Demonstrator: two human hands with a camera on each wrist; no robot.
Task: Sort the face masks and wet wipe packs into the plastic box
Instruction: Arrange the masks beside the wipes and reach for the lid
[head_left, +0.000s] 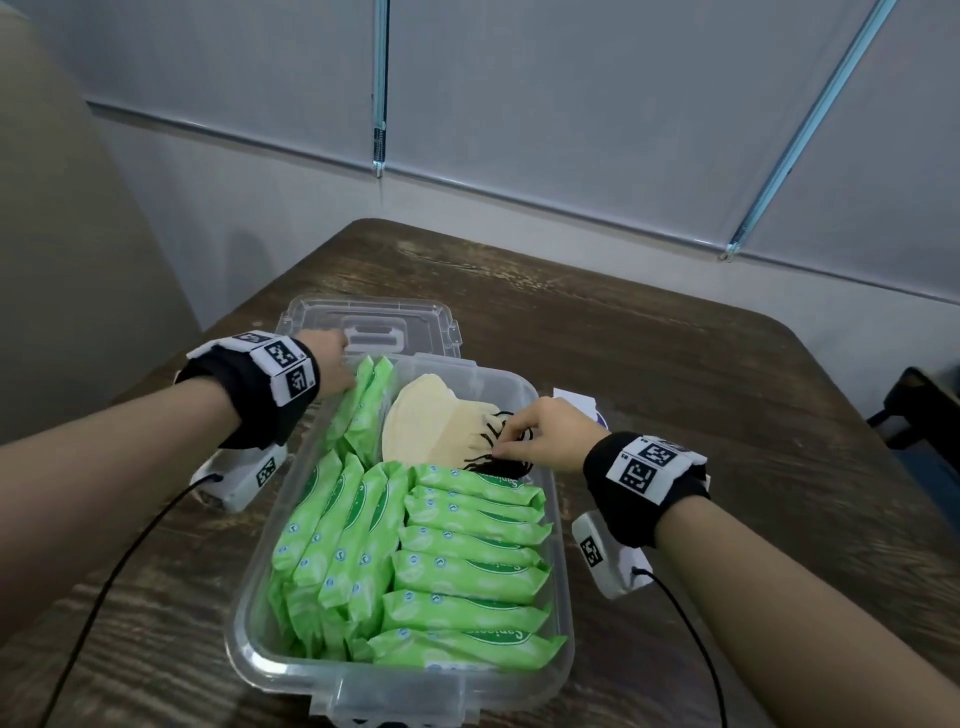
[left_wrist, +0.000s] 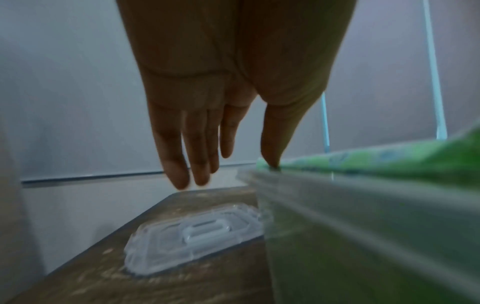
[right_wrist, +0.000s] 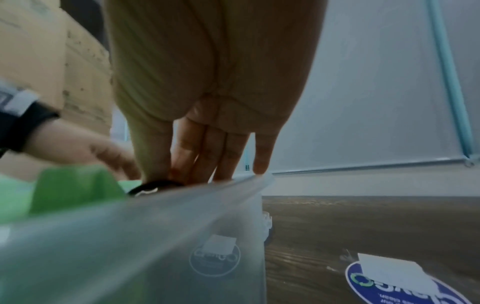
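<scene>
A clear plastic box (head_left: 363, 680) stands on the table, filled with green wet wipe packs (head_left: 467, 566) in rows. Cream face masks (head_left: 421, 415) lie in its far right part, their black ear loops (head_left: 493, 460) bunched at the right wall. My right hand (head_left: 506, 434) pinches those ear loops (right_wrist: 150, 186) just inside the box rim (right_wrist: 182, 205). My left hand (head_left: 332, 364) is at the far left corner. There its thumb (left_wrist: 270, 162) touches the top of a green pack (left_wrist: 389, 162), while its straight fingers (left_wrist: 197, 164) hang outside the box wall (left_wrist: 363, 226).
The clear lid (head_left: 374, 325) lies flat on the wooden table (head_left: 675, 364) just behind the box. A round blue label with white paper (right_wrist: 389, 288) lies on the table to the right of the box. A dark chair (head_left: 924, 410) stands at the right edge and brown cardboard (head_left: 52, 260) at the left.
</scene>
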